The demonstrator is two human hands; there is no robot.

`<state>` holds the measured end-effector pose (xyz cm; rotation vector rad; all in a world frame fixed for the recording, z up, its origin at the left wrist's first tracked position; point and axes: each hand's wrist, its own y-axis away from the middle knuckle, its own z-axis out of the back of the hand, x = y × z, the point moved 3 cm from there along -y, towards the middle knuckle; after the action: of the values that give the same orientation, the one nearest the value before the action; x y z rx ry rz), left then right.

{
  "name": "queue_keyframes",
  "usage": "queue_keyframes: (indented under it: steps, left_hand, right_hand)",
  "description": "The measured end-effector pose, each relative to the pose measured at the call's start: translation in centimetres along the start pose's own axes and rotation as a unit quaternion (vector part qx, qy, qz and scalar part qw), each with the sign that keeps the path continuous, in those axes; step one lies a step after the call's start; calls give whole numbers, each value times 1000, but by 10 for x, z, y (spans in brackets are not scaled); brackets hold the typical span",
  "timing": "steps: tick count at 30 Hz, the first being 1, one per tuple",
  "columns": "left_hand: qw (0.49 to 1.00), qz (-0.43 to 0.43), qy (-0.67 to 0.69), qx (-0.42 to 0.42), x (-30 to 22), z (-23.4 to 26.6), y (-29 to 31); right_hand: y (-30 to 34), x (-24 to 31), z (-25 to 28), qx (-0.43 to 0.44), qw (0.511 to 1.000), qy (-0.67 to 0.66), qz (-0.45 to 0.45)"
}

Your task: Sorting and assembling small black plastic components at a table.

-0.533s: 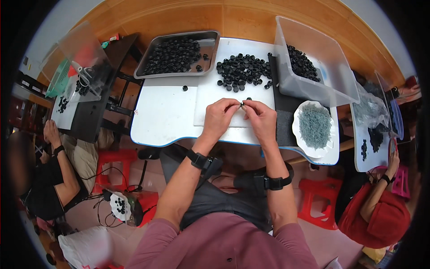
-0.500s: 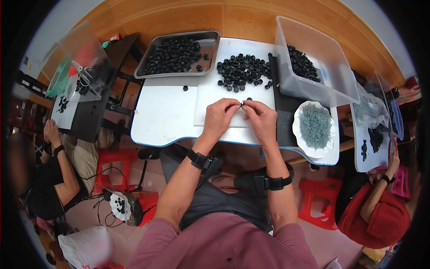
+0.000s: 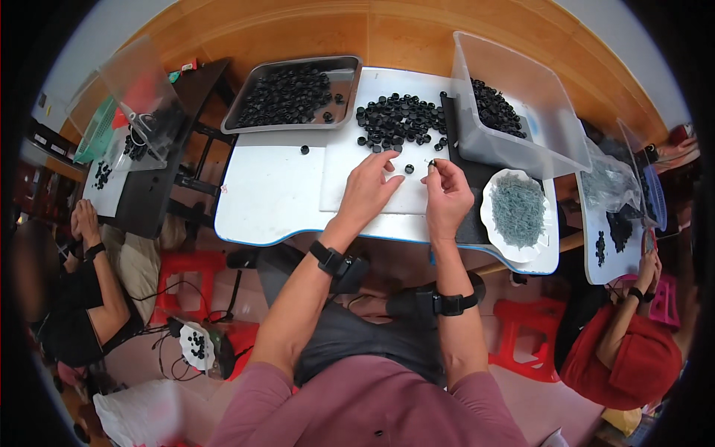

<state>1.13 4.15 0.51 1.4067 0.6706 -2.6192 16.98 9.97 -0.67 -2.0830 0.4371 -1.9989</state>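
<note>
Right hand [image 3: 450,197] pinches a small dark piece [image 3: 432,162] between thumb and fingers, its detail too fine to make out; left hand [image 3: 365,186] is spread, thumb apart from the fingers, seemingly holding nothing. With a part this tiny, a light, steady pinch at the very fingertips should serve best, keeping it in sight and clear of loose caps so none get knocked. The held piece is at the right hand's tips, a little to the right of the left thumb and beyond it. One lone black cap [image 3: 409,169] lies between the hands, just beside the left thumb. Just beyond the left fingertips spreads a heap of black caps [image 3: 398,119]; whether they touch, I cannot tell.
</note>
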Motion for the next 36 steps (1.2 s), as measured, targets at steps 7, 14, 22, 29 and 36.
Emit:
queue_keyframes:
  steps: [7, 14, 22, 29, 36]
  left_hand:
    - [991, -33, -113, 61, -3, -13, -22]
    - [1000, -7, -1, -3, -4, -3, -6]
    - [998, -40, 33, -34, 2, 0, 0]
    - [998, -37, 44, -39, 6, -3, 1]
    - [998, -43, 39, -39, 6, -3, 1]
  right_hand:
    - [0, -2, 1, 2, 1000, 4, -9]
    - [4, -3, -5, 58, 998, 28, -18]
    - [4, 9, -11, 130, 983, 127, 38]
    - [4, 11, -12, 128, 983, 121, 56]
    - [4, 15, -12, 137, 981, 128, 50]
